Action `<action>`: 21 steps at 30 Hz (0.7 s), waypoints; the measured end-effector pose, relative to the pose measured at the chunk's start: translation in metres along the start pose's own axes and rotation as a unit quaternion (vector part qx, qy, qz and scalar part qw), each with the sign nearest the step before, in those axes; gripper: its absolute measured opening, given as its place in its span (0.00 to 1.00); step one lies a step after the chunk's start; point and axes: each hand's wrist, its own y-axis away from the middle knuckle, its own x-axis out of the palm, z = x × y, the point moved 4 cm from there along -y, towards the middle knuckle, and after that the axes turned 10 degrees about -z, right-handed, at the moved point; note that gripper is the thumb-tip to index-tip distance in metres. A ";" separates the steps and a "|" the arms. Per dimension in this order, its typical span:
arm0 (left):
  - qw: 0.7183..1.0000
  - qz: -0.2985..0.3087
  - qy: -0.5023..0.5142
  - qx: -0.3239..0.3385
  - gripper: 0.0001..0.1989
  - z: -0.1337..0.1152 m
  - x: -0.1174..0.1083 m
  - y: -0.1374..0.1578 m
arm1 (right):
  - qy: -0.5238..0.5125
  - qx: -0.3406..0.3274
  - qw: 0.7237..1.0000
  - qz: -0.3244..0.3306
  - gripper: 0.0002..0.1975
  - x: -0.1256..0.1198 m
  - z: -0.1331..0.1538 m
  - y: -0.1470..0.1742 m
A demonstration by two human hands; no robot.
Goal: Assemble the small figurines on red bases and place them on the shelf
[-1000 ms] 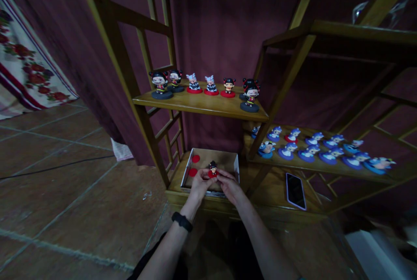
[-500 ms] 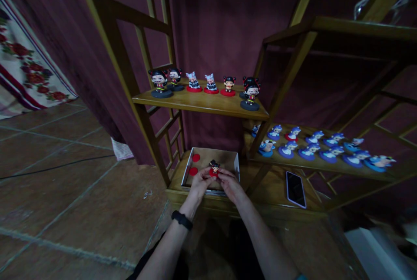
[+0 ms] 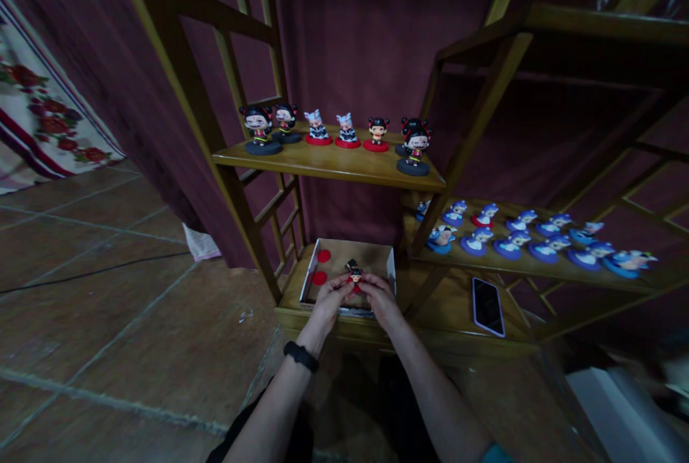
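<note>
Over a shallow cardboard box (image 3: 371, 253), my left hand (image 3: 329, 302) and my right hand (image 3: 381, 299) come together with their fingers closed round a small black-haired figurine (image 3: 355, 276). Some red shows at its bottom, partly covered by my fingertips. Just behind it in the box lies another dark figurine (image 3: 351, 264), partly hidden. Two red discs, an upper disc (image 3: 324, 255) and a lower disc (image 3: 319, 278), lie at the box's left side.
The wooden shelf (image 3: 328, 166) above carries several figurines on grey and red bases. To the right, a lower shelf (image 3: 484, 263) holds several blue-purple figurines. A phone (image 3: 488, 306) lies on the bottom board. A shelf post (image 3: 237, 212) stands left of the box.
The view has shifted slightly. Both hands stay on the black-haired figurine, which has moved only a little between my fingers.
</note>
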 end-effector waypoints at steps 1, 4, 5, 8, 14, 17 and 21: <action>1.000 -0.001 0.001 0.001 0.19 0.000 -0.001 -0.001 | 0.005 -0.004 1.000 -0.001 0.10 0.000 0.000 0.000; 1.000 -0.004 -0.002 0.006 0.19 0.002 -0.002 -0.003 | 0.016 -0.009 1.000 -0.003 0.10 -0.001 -0.003 -0.001; 1.000 -0.004 -0.006 0.007 0.19 0.002 -0.002 -0.003 | 0.020 -0.010 1.000 -0.003 0.10 -0.001 -0.004 -0.001; 1.000 -0.011 -0.021 0.010 0.20 0.004 -0.004 -0.005 | 0.032 -0.012 0.999 -0.002 0.10 -0.001 -0.006 -0.003; 0.999 -0.024 -0.035 0.015 0.19 0.005 -0.004 -0.006 | 0.067 -0.021 0.997 -0.015 0.10 0.000 -0.004 -0.001; 0.999 -0.030 -0.039 0.021 0.18 0.005 -0.004 -0.005 | 0.087 -0.032 0.996 -0.018 0.10 0.000 -0.004 -0.001; 0.998 -0.025 -0.044 0.028 0.18 0.004 -0.002 -0.003 | 0.094 -0.035 0.995 -0.012 0.10 0.000 -0.005 -0.001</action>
